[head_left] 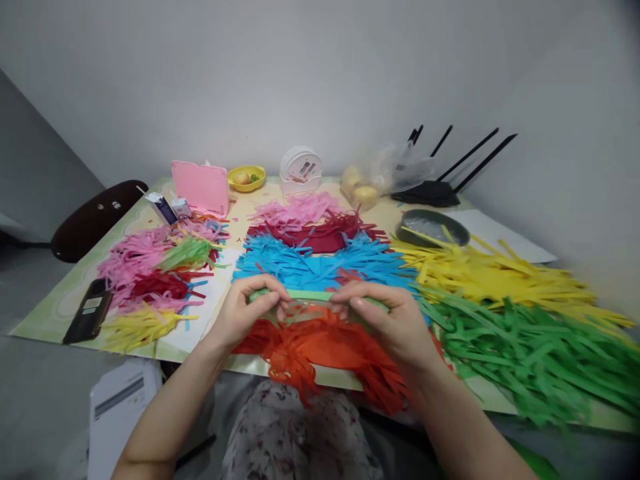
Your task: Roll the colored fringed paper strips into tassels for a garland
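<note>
Head view: a green strip [310,295] runs taut between the left hand [256,303] and right hand [380,310], each pinching it with thumb and bent fingers. Forearms converge forward, wrists raised over the counter [47,308]. Orange fringe [340,348] lies nearer the body, blue fringe [316,268] beyond.

Place: a home, by its look
Wall [310,80]: plain, pale grey
Surface [55,315]: pastel-printed, set by the wall
Bowl [249,188]: yellow, with fruit [243,179]
Router [427,194]: black, antennas [486,163] raised
Phone [89,312]: lying on the surface's left side
</note>
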A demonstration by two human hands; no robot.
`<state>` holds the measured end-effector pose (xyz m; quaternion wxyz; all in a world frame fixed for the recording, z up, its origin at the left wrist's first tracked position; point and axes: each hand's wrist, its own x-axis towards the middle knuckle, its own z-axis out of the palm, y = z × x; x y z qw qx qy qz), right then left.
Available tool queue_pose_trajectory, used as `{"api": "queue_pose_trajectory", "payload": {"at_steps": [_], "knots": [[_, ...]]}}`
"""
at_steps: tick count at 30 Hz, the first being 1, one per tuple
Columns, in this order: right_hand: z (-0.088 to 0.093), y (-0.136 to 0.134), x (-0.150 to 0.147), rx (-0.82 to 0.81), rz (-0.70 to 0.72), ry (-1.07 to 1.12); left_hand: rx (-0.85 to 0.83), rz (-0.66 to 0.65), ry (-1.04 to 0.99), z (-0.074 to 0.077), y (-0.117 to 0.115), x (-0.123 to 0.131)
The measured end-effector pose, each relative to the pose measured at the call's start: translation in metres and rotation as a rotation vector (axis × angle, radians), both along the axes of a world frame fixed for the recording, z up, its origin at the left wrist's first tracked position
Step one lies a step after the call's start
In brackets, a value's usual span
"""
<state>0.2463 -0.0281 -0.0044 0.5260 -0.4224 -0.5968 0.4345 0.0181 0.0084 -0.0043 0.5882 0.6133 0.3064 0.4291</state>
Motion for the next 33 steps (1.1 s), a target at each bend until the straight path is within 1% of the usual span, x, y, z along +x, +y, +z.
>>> {"api": "queue_pose_trajectory", "payload": {"at_steps": [2,4,6,8,10,13,17,19,21,24,26,27,28,29,31,33], "knots": [[0.003,-0.001,0.000,0.014,-0.064,-0.138,0.078,0.042,0.138,0.005,-0.003,0.001],[0.005,-0.003,0.000,0.053,-0.133,-0.290,0.193,0.096,0.258,0.010,-0.005,0.003],[0.007,-0.004,0.000,0.092,-0.166,-0.413,0.300,0.115,0.330,0.013,-0.006,0.004],[0.008,-0.005,0.001,0.116,-0.177,-0.495,0.367,0.110,0.375,0.013,-0.007,0.004],[0.008,-0.005,0.001,0.130,-0.175,-0.540,0.386,0.102,0.403,0.012,-0.007,0.003],[0.009,-0.005,0.000,0.143,-0.159,-0.582,0.362,0.089,0.442,0.013,-0.006,0.002],[0.012,-0.006,-0.001,0.151,-0.124,-0.596,0.351,0.037,0.529,0.022,-0.002,0.004],[0.014,-0.006,-0.001,0.150,-0.115,-0.582,0.316,0.014,0.524,0.027,0.000,0.005],[0.015,-0.006,-0.002,0.143,-0.135,-0.560,0.233,0.006,0.471,0.028,0.001,0.007],[0.016,-0.007,-0.001,0.086,-0.141,-0.474,0.014,-0.011,0.308,0.025,-0.001,0.008],[0.018,-0.006,-0.001,0.017,-0.097,-0.372,-0.122,-0.028,0.215,0.021,-0.003,0.008],[0.018,-0.005,-0.001,-0.019,-0.069,-0.322,-0.150,-0.029,0.202,0.020,-0.004,0.008],[0.019,-0.004,-0.001,-0.048,-0.041,-0.281,-0.135,-0.019,0.222,0.019,-0.003,0.007],[0.020,-0.003,0.000,-0.071,-0.008,-0.256,-0.081,-0.008,0.271,0.019,-0.003,0.006],[0.023,0.000,0.001,-0.100,0.045,-0.261,0.099,0.014,0.421,0.022,0.000,0.004],[0.025,0.002,0.002,-0.108,0.084,-0.314,0.265,0.013,0.562,0.026,0.004,0.002]]}}
